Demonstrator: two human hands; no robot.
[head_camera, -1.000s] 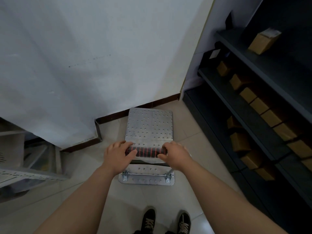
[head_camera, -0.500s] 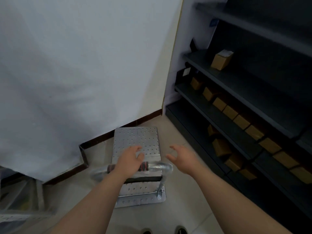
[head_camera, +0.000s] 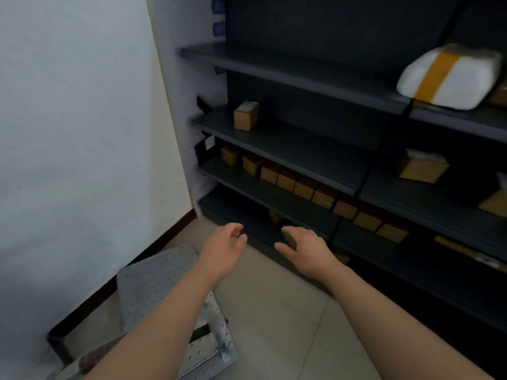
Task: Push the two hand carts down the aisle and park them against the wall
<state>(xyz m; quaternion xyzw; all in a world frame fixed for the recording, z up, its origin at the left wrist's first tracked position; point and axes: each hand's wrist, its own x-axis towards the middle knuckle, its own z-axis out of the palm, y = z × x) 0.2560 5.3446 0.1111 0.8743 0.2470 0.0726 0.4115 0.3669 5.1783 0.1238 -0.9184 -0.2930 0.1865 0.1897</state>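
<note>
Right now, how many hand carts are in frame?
1. The hand cart stands at lower left, close beside the wall, partly hidden by the person's left forearm. A second cart may be out of view.

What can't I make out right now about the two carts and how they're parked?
- Second cart: nowhere in the head view.
- Wheels of the cart: hidden under its perforated deck.
- Handle: motion-blurred, cut off by the bottom edge, partly behind the left forearm.
- Contact between the cart and the wall: too blurred at the baseboard to judge.
- Box labels on the shelves: too small and blurred to read.
</note>
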